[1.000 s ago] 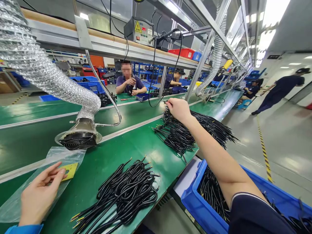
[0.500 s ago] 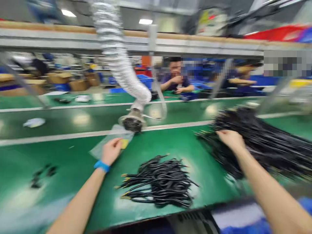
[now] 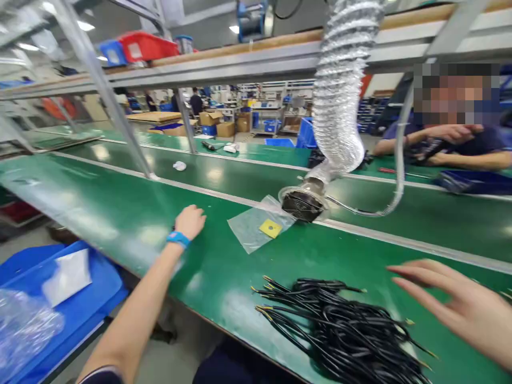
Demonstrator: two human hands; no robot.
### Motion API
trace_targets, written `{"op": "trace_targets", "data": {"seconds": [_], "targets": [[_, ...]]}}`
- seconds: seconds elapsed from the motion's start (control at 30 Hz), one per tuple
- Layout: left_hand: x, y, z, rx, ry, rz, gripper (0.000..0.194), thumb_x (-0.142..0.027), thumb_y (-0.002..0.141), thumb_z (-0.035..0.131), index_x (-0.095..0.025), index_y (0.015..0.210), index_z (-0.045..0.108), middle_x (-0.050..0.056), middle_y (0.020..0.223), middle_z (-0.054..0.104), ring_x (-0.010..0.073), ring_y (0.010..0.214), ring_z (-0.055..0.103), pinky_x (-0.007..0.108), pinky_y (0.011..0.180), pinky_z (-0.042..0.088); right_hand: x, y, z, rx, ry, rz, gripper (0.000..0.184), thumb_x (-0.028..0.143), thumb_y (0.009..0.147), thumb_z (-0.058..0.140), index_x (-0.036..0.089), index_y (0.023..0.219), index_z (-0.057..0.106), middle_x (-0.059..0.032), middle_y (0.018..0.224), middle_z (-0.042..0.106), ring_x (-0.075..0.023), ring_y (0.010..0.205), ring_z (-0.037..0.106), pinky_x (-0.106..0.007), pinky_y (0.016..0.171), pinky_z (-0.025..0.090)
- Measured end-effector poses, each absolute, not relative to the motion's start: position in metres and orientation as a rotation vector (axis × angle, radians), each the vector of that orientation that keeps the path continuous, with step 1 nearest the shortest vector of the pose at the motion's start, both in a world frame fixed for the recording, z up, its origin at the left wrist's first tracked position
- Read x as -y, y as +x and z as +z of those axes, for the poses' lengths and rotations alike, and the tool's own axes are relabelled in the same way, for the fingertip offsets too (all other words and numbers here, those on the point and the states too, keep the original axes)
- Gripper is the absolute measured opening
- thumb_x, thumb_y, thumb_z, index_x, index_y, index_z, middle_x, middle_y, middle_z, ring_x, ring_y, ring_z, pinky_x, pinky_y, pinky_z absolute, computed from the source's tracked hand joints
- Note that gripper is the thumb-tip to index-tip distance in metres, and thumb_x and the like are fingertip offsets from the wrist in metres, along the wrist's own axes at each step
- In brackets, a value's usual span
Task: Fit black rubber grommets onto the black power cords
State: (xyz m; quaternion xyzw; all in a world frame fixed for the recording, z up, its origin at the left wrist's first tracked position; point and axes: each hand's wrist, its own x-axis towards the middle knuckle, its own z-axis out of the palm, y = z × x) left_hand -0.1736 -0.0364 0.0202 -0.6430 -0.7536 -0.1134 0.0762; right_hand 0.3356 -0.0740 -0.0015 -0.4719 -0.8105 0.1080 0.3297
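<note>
My left hand [image 3: 190,222] is closed, palm down on the green bench, fingers curled under. Whatever it holds or covers is hidden; a dark bit shows beside the blue wristband [image 3: 178,239]. To its right lies a clear plastic bag [image 3: 245,230] with a yellow square piece [image 3: 271,228] on or in it. My right hand [image 3: 452,301] is in the air at the right, fingers stretched out and parted from the thumb, holding nothing visible. Nearest to it is a heap of black cables [image 3: 344,330] with yellowish ends at the bench's front.
A fan-like fume nozzle [image 3: 303,204] on a silver flexible duct [image 3: 340,90] hangs over the bench behind the bag. Metal posts [image 3: 108,96] rise from the bench. Blue bins [image 3: 100,290] with plastic wrap stand at lower left. Across the bench, a person's hands [image 3: 452,136] hold something dark.
The view has swung left. My left hand has left the plastic bag and moved left to where small black pieces lay. My right hand has come away from the large cable bundle and opened.
</note>
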Motion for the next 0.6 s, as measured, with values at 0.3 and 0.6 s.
{"op": "trace_targets", "data": {"seconds": [0.3,0.6], "targets": [[0.058,-0.230,-0.018,2.220,-1.809,-0.302,0.030,-0.029,0.088,0.042,-0.019,0.096,0.069,0.010,0.100,0.066,0.0284,0.088,0.063,0.036,0.071,0.049,0.082,0.213,0.014,2.674,-1.200,0.815,0.025,0.027,0.090,0.056,0.018,0.110,0.067,-0.0098,0.105,0.063,-0.0221,0.093,0.062,-0.033,0.084,0.048],[0.021,-0.182,-0.012,2.238,-1.977,-1.157,0.016,-0.025,0.079,0.051,-0.018,0.083,0.065,0.007,0.085,0.064,0.0221,0.080,0.062,0.037,0.083,0.050,0.041,0.212,0.000,2.533,-1.265,0.939,0.025,0.025,0.095,0.040,0.017,0.091,0.063,-0.0067,0.089,0.068,-0.0183,0.077,0.059,-0.029,0.072,0.044]]}}
